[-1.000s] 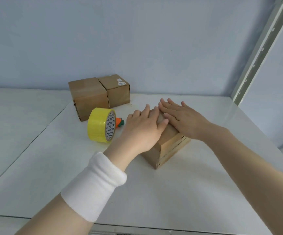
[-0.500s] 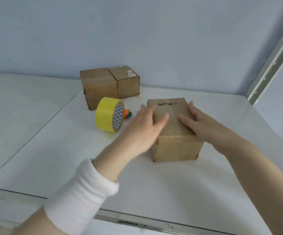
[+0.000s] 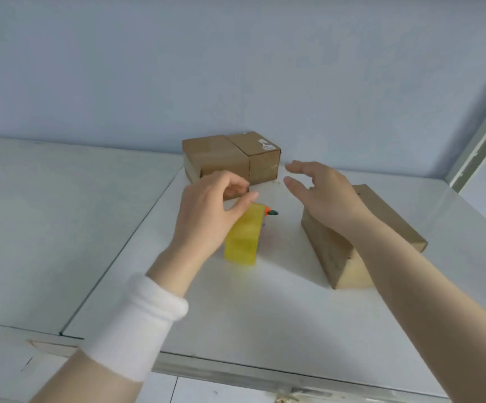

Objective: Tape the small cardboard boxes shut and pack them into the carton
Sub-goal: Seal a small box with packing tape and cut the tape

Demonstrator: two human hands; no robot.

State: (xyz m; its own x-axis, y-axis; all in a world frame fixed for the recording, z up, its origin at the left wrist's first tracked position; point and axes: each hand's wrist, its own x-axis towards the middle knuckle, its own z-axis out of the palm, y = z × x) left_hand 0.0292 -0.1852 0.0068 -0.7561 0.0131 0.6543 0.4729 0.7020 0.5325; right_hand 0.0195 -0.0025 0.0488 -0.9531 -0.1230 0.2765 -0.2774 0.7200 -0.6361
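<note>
**Tape roll** (image 3: 243,242): yellow. Stood on edge on the white table (image 3: 265,330). Blurred in the head view. Taken as the reference for every entry below.

**Left hand** (image 3: 206,213): positioned over the upper left part of the tape roll, with the forearm coming from the near left. With fingers (image 3: 231,183) curled above the roll's far end and thumb laid along its top edge. Impossible to tell whether clasped on the roll or only touching it.

**Right hand** (image 3: 323,193): hovered right of the tape roll and a little behind it. With fingers spread and loosely bent, thumb apart from them, nothing held.

**Small cardboard box** (image 3: 327,253): rested flat on the table right of the tape roll, apart from it, turned at an angle. Top closed. Tape on it not discernible. Partly covered by the right wrist and forearm. Impossible to tell whether touched by them.

**Pair of small cardboard boxes**: set side by side and touching, behind the tape roll, close to the pale blue wall. Left box (image 3: 215,157) plain, right box (image 3: 260,154) with a white label on top.

**Carrot-shaped trinket** (image 3: 270,211): orange with a green end. Lay on the table just behind the far right corner of the tape roll.

**White wristband** (image 3: 137,321): worn on the left forearm, on the near side of the tape roll.

**Metal upright** (image 3: 480,146): pale, slanted in view, far right of the tape roll, beyond the small cardboard box.
</note>
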